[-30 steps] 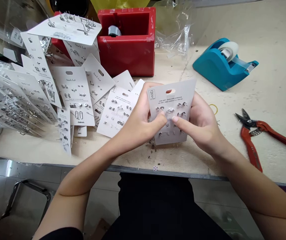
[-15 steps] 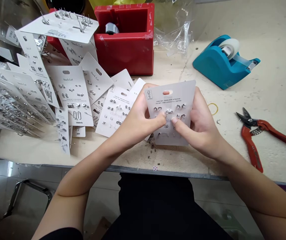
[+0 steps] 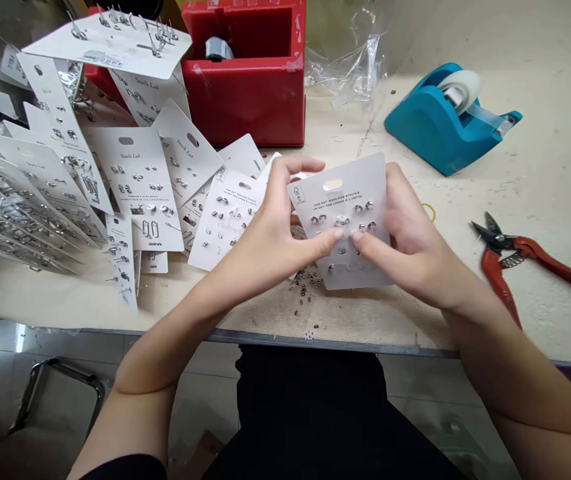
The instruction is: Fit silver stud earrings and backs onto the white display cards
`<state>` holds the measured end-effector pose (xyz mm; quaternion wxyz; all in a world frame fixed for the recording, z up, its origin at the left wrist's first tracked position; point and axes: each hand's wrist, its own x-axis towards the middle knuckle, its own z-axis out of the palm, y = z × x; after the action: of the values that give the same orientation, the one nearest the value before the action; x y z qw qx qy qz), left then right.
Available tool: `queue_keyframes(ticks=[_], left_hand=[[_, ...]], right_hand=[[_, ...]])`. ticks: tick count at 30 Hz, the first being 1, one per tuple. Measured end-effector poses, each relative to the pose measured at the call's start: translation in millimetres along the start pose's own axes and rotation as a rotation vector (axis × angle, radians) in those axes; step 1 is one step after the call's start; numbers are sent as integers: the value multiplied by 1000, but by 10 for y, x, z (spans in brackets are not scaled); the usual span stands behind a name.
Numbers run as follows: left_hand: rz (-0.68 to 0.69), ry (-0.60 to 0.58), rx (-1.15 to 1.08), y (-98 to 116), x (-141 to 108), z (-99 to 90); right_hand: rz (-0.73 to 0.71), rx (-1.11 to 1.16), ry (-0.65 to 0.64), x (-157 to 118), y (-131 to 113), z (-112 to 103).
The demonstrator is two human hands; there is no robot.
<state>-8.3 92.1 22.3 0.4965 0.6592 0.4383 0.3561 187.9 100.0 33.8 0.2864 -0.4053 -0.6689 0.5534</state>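
A white earring card (image 3: 348,210) with several pairs of small silver earrings is held up over the front of the table, its hang hole at the top. My right hand (image 3: 412,243) grips its right side, thumb on the front and fingers behind. On the other side, my left hand (image 3: 278,230) has its thumb pressed on the card's middle near the earrings. The left index finger is lifted off, stretched above the top left corner; the remaining left fingers are mostly hidden behind the card. Small metal earring backs (image 3: 304,291) lie scattered below the card.
Many filled earring cards (image 3: 138,160) lean and lie at the left, against a red tape dispenser (image 3: 250,100). A blue tape dispenser (image 3: 425,123) stands at the back right. Red-handled cutters (image 3: 502,250) lie to the right. The table edge (image 3: 345,343) runs close before me.
The card has tilted and shifted slightly right. My left index finger has come up off the card's top left, and the left fingers have spread. The camera view has moved a little.
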Motion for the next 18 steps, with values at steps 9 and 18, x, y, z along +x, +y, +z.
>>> queue_keyframes(ticks=[9,18], left_hand=[[538,163,633,269,-5,-127],[653,219,861,137,-7,-96]], right_hand=[[132,128,-18,-54,-167,-113],[321,282,-74,-25,-268,-171]])
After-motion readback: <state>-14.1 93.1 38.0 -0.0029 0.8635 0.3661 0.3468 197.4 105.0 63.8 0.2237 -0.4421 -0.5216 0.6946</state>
